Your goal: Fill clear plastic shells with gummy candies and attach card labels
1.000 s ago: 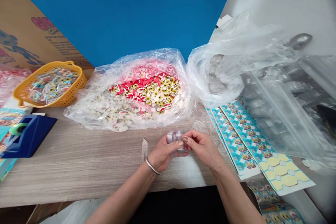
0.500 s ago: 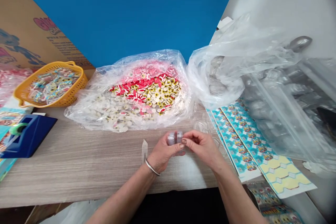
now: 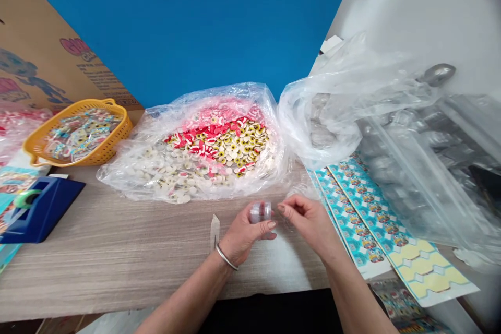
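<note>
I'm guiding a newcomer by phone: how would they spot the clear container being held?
Find the bag of red and yellow pieces on the table. Below it in view, the left hand holds the clear container, small and rounded, gripped rather than lying loose.

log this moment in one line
left hand: holds clear container; right hand: apart from it; around: yellow basket, plastic bag, printed sheets

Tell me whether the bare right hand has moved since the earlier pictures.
Yes: the bare right hand has shifted slightly rightward, farther from the pale pointed strip on the brown wood-grain table.
</note>
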Tool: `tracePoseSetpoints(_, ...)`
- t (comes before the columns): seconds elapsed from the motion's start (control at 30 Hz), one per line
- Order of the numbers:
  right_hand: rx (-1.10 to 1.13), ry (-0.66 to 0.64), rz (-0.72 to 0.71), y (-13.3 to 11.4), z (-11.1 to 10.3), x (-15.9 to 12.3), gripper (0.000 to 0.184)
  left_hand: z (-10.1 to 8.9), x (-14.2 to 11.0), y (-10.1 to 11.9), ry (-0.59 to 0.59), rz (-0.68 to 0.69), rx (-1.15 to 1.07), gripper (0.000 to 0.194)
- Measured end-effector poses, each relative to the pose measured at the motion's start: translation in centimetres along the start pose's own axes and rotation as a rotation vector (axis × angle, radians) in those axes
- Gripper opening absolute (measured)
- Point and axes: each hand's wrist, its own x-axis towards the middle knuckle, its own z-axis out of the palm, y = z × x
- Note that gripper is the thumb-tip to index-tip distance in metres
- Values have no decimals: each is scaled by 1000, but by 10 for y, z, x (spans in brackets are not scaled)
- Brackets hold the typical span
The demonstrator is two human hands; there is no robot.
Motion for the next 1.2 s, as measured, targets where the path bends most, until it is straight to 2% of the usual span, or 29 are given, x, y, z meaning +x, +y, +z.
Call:
tracePoseSetpoints(0.07,64,-189,14,0,7,-3,19,0,0,-1,-23,15,2,54)
tracePoseSetpoints(0.1,85,-232,17,1,10,-5,19,-1,0,-2,-35,20,-2,53)
tracePoseSetpoints(0.33,98,-212,12,3,11,-7,21,0,0,0,-158,-24,-83,42)
tracePoseSetpoints(0.5,118,-221,-15,1,9,-6,23,1,-1,0,-192,-36,-133,37)
tracePoseSetpoints(0.67,170,-220,33,2,5,-7,26,0,-2,2,-179,-47,-147,36)
tracePoseSetpoints(0.77,172,-119,32,1,-5,-1,29,0,0,3,-75,-32,-101,46)
tracePoseSetpoints(0.87,90,142,27,1,-16,8,31,0,1,4,36,-25,-57,53)
tracePoseSetpoints(0.93,5,264,28,1,-19,11,31,0,2,4,56,-19,-34,54)
tracePoseSetpoints(1.0,-27,197,21,1,-14,10,29,1,2,3,50,-4,-10,54)
tracePoseSetpoints(1.13,81,-185,12,0,5,-1,20,0,2,-1,5,28,22,53)
tracePoseSetpoints(1.2,117,-242,16,1,11,-5,19,-1,2,-2,-18,23,11,53)
